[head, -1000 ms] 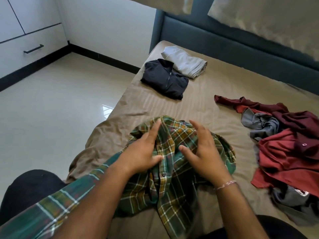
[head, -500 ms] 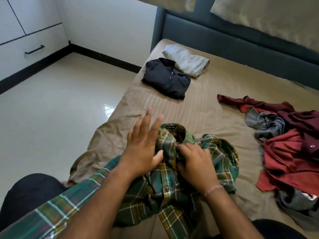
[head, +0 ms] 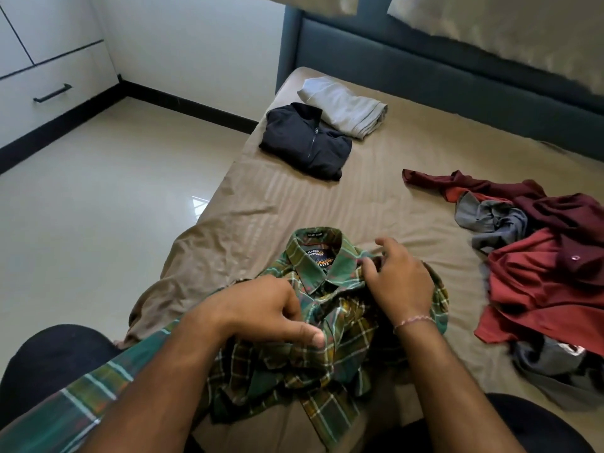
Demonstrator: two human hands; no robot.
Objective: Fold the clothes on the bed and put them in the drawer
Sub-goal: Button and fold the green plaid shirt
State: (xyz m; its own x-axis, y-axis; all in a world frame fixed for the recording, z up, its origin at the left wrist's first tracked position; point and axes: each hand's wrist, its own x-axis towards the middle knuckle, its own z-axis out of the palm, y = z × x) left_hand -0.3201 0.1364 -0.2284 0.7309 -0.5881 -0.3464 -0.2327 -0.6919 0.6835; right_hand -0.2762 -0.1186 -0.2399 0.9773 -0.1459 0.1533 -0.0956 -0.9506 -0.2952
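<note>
Your green plaid shirt lies bunched on the bed at 6 o'clock, collar and label toward 12, its long axis running from 12 to 6. The woven check cloth is rumpled below the collar. Your left hand rests on the shirt's left shoulder, fingers curled under into the fabric, thumb out flat. Your right hand pinches the cloth beside the collar, its other fingers loosely bent. At 12 o'clock sit 2 folded pieces, touching: a dark zip jacket and a smooth grey garment. At 3 o'clock a heap of red, maroon and grey clothes lies crumpled. A white drawer with a black handle is at 10 o'clock.
</note>
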